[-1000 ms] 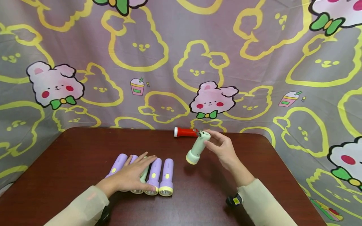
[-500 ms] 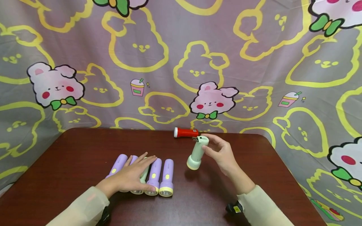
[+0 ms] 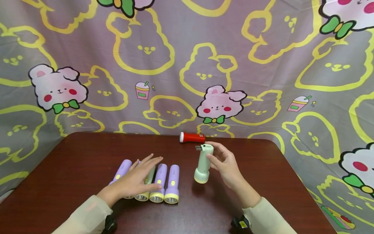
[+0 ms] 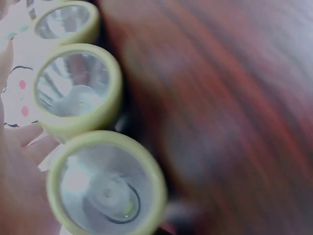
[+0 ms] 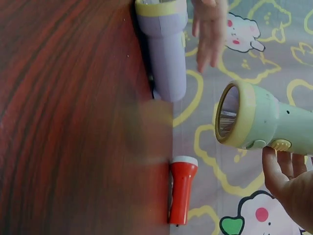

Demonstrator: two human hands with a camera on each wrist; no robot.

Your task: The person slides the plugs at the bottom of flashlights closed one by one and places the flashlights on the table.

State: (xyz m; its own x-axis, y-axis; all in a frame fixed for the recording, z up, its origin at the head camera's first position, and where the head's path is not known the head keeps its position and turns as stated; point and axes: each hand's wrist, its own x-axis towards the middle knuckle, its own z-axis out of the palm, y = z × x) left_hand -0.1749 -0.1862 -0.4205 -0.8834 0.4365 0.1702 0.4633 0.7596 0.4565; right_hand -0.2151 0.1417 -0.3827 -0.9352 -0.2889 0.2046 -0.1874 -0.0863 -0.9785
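Observation:
A pale green flashlight (image 3: 202, 169) is held lens-down above the table by my right hand (image 3: 228, 165), thumb and fingers near its tail. Two metal plug prongs stick out leftward from its tail end. In the right wrist view its yellow-rimmed head (image 5: 244, 112) and ribbed yellow switch (image 5: 280, 145) show. My left hand (image 3: 132, 180) spreads straight fingers over a row of flashlights, hiding parts of several. Purple flashlights (image 3: 173, 177) lie side by side there, with another green flashlight (image 3: 150, 175) among them. Their lens ends (image 4: 105, 188) face the near side.
A red flashlight (image 3: 193, 137) with a white head lies sideways at the table's back edge, beyond the right hand. The dark wooden table (image 3: 87, 149) meets a cartoon-print curtain (image 3: 169, 78) behind and at both sides.
My right hand has lowered the green flashlight and brought it nearer, tilting it more upright, its prongs now pointing left. The left thumb has shifted up off the purple flashlight's head.

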